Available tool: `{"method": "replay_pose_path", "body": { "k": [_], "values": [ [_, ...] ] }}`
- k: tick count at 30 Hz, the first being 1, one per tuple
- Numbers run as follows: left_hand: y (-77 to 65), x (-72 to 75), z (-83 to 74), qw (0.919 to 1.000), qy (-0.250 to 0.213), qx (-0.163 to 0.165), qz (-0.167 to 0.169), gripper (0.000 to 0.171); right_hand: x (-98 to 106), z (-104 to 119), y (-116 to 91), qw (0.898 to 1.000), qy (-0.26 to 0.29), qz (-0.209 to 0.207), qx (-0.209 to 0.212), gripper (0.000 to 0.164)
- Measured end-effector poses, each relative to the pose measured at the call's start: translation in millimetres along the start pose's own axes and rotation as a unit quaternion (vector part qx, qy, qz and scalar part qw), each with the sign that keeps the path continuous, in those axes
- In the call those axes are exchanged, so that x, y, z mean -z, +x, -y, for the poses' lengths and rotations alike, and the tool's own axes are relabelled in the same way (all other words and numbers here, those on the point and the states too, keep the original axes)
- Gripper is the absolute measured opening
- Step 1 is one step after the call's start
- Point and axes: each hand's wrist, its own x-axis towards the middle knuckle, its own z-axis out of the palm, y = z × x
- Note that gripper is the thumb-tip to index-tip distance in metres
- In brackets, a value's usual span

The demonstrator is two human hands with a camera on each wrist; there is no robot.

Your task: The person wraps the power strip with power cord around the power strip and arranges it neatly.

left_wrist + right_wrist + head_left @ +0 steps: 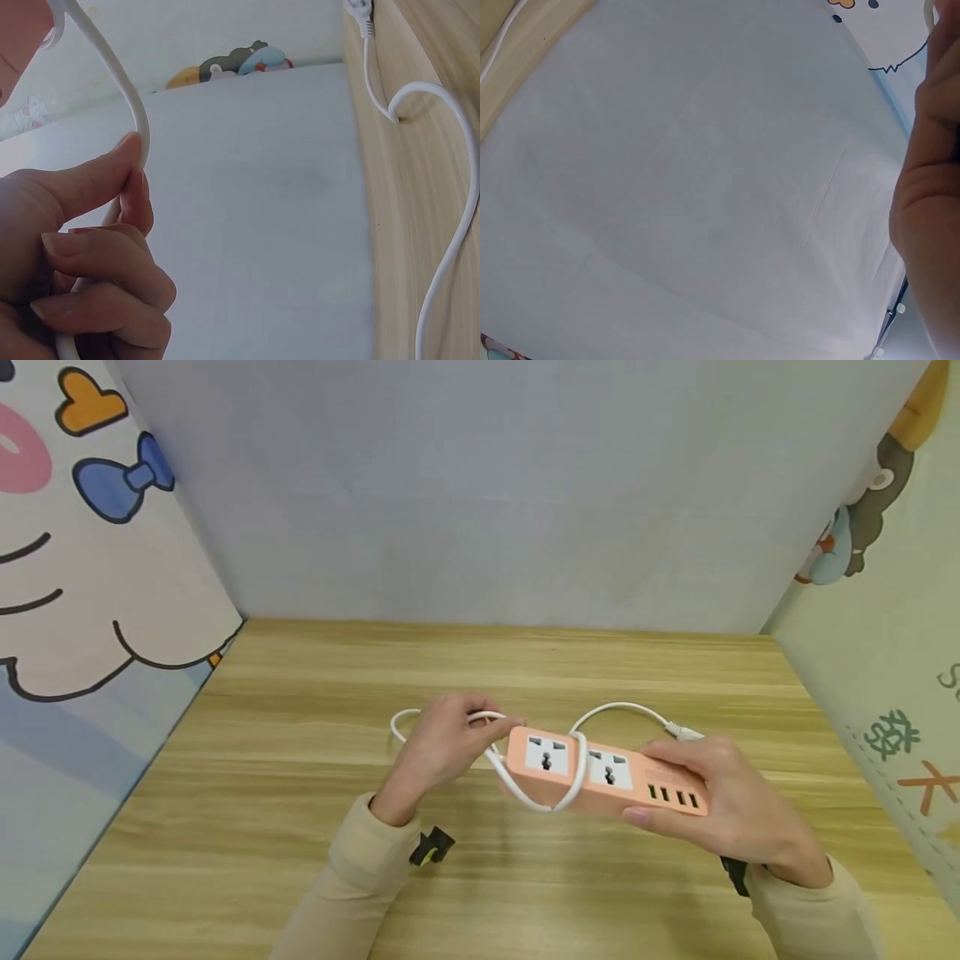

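Observation:
My right hand (738, 806) grips a peach-coloured power strip (637, 760) by its end with the USB ports, thumb along the near side. Two white socket faces look upward. A white power cord (579, 777) loops once around the strip's middle. Between thumb and index finger, my left hand (450, 739) pinches the cord close to the strip's left end; in the left wrist view the pinched cord (124, 82) runs up to the strip, and the other fingers curl over it. The white plug (686, 733) lies behind my right hand, partly hidden by it.
The wood-grain table (300, 693) lies beneath both hands. A pale grey wall (480, 510) stands behind it, with cartoon-printed panels (127, 568) on the left and right. Black wrist straps (432, 847) show near both sleeves. More cord (461, 225) curves over the tabletop.

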Motion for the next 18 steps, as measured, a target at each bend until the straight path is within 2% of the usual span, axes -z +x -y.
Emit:
{"method": "replay_pose_path", "body": {
  "k": [7, 18],
  "values": [
    [-1.7, 0.7, -2.1, 0.9997, -0.005, 0.008, -0.023, 0.025, -1.0, -0.2, 2.1, 1.000, -0.003, 0.024, 0.010, 0.037],
    [-4.7, 1.9, -5.2, 0.9971, -0.015, -0.006, -0.074, 0.025, -3.3, -2.5, 2.8, 0.999, -0.020, 0.047, 0.018, 0.035]
  ]
}}
